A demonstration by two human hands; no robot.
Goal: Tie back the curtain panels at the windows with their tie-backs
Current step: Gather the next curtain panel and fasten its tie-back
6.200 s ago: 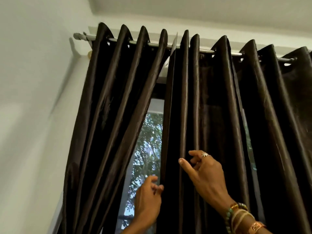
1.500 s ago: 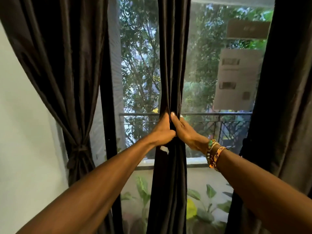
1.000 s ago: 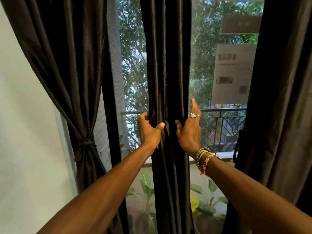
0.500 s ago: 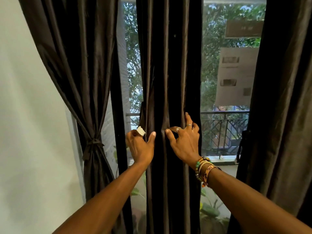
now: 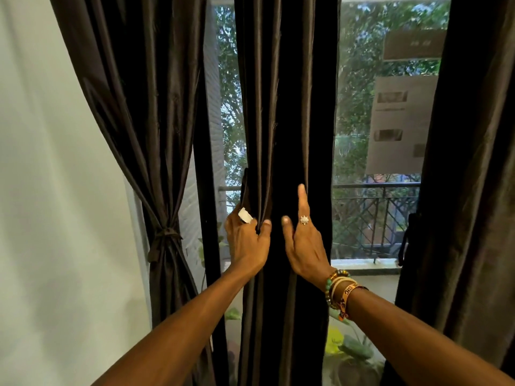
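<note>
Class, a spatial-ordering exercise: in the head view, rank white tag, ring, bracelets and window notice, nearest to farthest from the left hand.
1. white tag: at the left hand.
2. ring: on the right hand.
3. bracelets: right wrist, lower.
4. window notice: upper right.

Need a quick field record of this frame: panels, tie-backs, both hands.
left panel: dark brown satin curtain, gathered by a matching tie-back
middle panel: same dark satin, hanging loose, untied
left hand: pinches a middle-panel fold beside a small white tag
right hand: index finger and thumb straight on middle panel; other fingers hidden
right panel: at frame edge; tied or not unclear
</note>
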